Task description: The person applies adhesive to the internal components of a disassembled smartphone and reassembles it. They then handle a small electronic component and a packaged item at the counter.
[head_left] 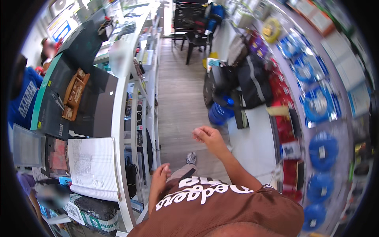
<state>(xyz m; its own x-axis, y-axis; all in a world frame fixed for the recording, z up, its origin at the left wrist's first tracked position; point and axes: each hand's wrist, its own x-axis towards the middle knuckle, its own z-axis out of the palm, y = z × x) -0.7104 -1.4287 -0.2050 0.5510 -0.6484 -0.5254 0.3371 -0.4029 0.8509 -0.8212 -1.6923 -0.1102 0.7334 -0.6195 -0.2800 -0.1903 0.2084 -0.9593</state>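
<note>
My right hand [209, 139] is held out in front of me over the wood-look floor, its fingers curled in and nothing visible in them. Lower and to the left, my left hand [160, 176] hangs beside my body near the shelving, fingers loosely bent and slightly apart, with no object showing. Neither hand touches anything. Beyond my right hand, a blue water jug [221, 113] stands on the floor next to a black bag [254, 82]. An open lined notebook [91, 164] with handwriting lies on the counter to my left.
A narrow aisle floor [175, 89] runs ahead to a dark chair [189, 17]. White-framed shelving [123, 114] borders it on the left, with a wooden organizer [76, 94] beyond. Blue coils [323, 150] hang along the right wall. A person in blue [27, 94] is at far left.
</note>
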